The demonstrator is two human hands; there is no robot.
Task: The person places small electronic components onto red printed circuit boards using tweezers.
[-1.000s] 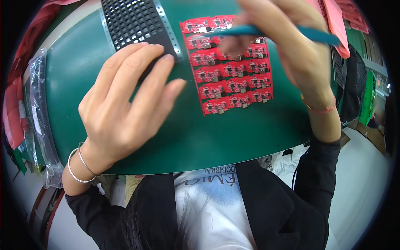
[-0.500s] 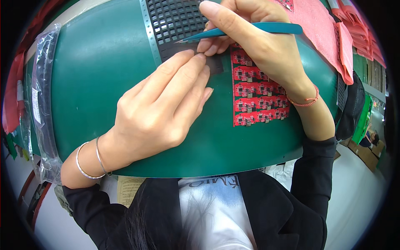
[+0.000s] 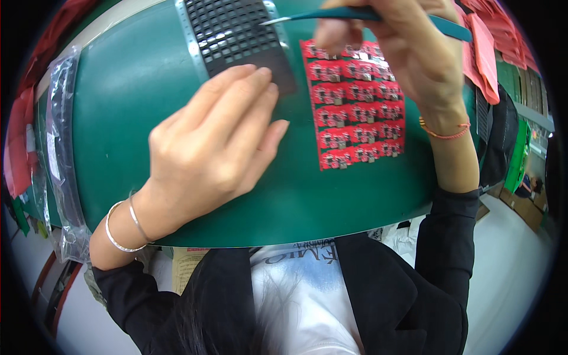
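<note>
My right hand (image 3: 414, 56), blurred by motion, grips blue-green tweezers (image 3: 340, 13). Their pale tip lies over the black gridded tray (image 3: 236, 29), which has many small square pockets and a metal strip with holes along each side. My left hand (image 3: 207, 139) lies at the tray's plain lower end, fingers stretched out and close together, thumb apart. Its fingertips seem to touch the black surface. Just right of the tray, a panel of red circuit boards (image 3: 364, 112) in rows lies flat, its upper right part behind my right hand.
The green tabletop (image 3: 130, 89) curves toward me. At its left edge lies a long clear plastic bag (image 3: 62, 142) with dark contents. Pink bags or cloths (image 3: 485, 59) are at the far right, with a black item (image 3: 500, 142) beside the table.
My right hand has moved up and right, away from my left hand, and the tweezers' tip now sits higher over the tray. My left hand, the tray and the board panel appear shifted slightly left.
</note>
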